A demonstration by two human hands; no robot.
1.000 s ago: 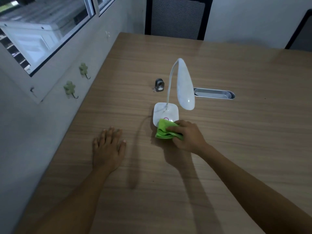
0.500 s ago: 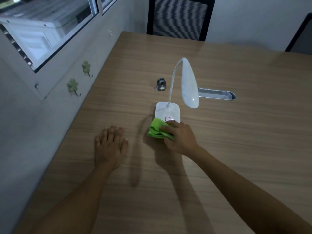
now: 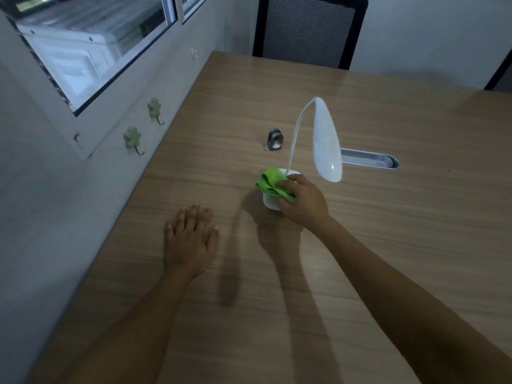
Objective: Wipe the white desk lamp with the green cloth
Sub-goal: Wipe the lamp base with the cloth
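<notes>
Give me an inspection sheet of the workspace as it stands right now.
Surface: wooden desk, with a metal-lined slot set into it.
Job's things: white desk lamp upright, head drooping over its base; green cloth bunched on the base.
Clutter: small dark metal object beside the lamp's neck.
Grips: right hand presses the cloth onto the base; left hand flat on the desk, empty.
Cables: nothing seen.
Surroundings: window and two clover-shaped hooks on the left wall; black chair at the far edge.
</notes>
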